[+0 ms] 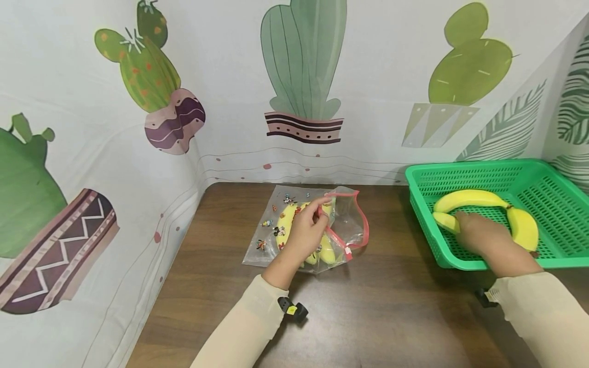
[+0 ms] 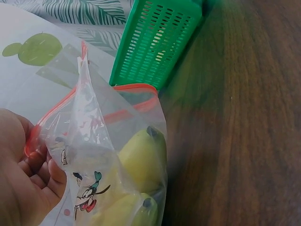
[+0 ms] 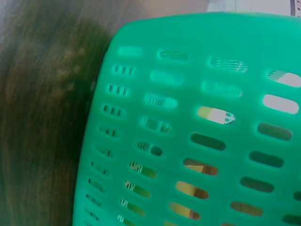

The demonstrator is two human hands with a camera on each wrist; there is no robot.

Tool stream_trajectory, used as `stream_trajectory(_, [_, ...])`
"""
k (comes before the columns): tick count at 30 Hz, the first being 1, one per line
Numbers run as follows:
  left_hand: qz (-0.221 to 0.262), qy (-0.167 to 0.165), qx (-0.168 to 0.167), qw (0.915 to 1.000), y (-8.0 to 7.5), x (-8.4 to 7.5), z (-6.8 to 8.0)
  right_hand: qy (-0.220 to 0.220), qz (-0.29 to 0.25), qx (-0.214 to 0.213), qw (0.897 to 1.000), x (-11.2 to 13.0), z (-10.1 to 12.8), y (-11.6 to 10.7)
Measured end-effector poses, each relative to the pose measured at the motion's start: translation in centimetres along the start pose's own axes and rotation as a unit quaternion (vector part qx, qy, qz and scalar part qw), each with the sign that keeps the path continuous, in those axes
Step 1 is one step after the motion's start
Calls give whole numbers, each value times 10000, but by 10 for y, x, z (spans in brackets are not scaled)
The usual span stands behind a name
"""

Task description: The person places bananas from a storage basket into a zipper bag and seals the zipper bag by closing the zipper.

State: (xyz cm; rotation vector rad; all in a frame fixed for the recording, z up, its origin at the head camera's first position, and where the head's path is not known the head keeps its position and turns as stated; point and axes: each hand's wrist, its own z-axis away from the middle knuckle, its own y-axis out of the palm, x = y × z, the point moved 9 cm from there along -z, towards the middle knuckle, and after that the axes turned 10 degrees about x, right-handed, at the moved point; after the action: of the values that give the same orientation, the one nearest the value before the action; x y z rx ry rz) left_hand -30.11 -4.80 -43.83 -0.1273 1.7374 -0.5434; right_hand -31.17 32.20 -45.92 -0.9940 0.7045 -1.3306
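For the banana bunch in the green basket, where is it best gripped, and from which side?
Probably at the joined stem end of the banana bunch, from above, since the green basket walls block a side approach. The bananas arch upward from it, so curled fingers fit there. The right hand already rests at it; its grip is hidden.

Readable text: you will find none in any view.
Bag (image 1: pixel 309 228) by your left hand (image 1: pixel 303 232): cartoon figures printed on the clear plastic, no words.
Basket (image 1: pixel 547 186) around your right hand (image 1: pixel 483 237): plain green, no label.
Backdrop (image 1: pixel 368 76) beyond both hands: cactus and leaf drawings only, no lettering.
Tag at your right wrist: too small to read.
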Motion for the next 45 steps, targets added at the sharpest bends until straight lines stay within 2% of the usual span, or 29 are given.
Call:
stream_trajectory(6, [71, -34, 65, 9999, 1, 0, 1, -4, -91, -316, 9995, 0, 4, -7])
stream_trajectory(13, [30, -18, 21, 10000, 0, -1, 2, -105, -157, -919, 9956, 6, 15, -19])
stream_trajectory(16, [12, 6, -9, 10000, 0, -1, 2, -151, -171, -1309, 9911, 9, 19, -25])
stream_trajectory(22, [-41, -18, -56, 10000, -1, -1, 3, -189, -323, -2264, 9733, 14, 25, -39])
stream_trajectory(26, [-38, 0, -68, 10000, 0, -1, 4, -209, -423, -2693, 9619, 16, 30, -44])
stream_trajectory(35, [51, 89, -170, 9998, -1, -3, 5, -283, -811, -3100, 9468, 22, 40, -56])
stream_trajectory(45, [-44, 305, -244, 9992, -2, -10, 4, -724, -1082, -3886, 9122, 41, 59, -76])
